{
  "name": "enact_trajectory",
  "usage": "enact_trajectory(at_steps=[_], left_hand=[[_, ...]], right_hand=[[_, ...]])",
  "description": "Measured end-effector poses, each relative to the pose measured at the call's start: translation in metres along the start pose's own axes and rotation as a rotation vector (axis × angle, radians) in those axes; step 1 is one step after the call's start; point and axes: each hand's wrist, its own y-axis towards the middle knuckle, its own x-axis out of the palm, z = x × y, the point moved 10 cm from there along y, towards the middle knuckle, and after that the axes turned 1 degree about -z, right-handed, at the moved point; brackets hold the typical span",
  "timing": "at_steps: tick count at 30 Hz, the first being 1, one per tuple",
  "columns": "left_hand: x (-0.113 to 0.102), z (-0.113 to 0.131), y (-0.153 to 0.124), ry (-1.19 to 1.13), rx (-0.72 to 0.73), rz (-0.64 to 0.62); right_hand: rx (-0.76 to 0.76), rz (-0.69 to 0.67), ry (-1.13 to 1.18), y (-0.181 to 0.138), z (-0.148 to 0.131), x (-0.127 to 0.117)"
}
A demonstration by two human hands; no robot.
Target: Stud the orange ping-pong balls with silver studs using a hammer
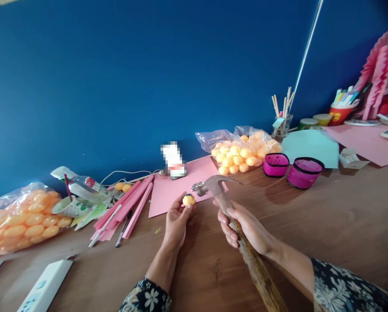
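My left hand pinches a small yellow-orange ball, like a ping-pong ball, with a dark patch on its upper side. In my right hand is a claw hammer, gripped near the top of its worn wooden handle. The metal head sits just right of the ball, its claw pointing right. A shiny, silvery beaded cluster shows at the striking face; whether it is stuck on the hammer or lies behind it I cannot tell. Under and behind both lies a pink paper sheet.
Clear bags of orange balls stand at the back and left. Pink paper strips and a pen lie left. Two magenta fabric rings are at right. A white power strip is at front left; a blue wall stands behind.
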Motion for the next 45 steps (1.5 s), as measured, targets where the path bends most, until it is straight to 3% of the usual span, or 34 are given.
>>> enact_trajectory(at_steps=[19, 26, 37, 41, 45], left_hand=[[0.004, 0.000, -0.001, 0.055, 0.023, -0.028], [0.004, 0.003, -0.002, 0.036, 0.036, -0.021], [0.003, 0.002, -0.001, 0.058, 0.024, -0.012], [0.002, 0.004, -0.002, 0.017, 0.038, 0.001], [0.008, 0.003, -0.003, 0.001, 0.035, -0.058]], right_hand=[[0.067, -0.041, 0.007, 0.002, 0.013, 0.003], [-0.014, -0.027, -0.011, 0.001, 0.002, 0.000], [0.050, -0.041, -0.018, 0.000, 0.011, 0.003], [-0.010, -0.029, -0.012, 0.001, 0.004, 0.000], [0.001, -0.018, 0.002, 0.003, 0.006, -0.001]])
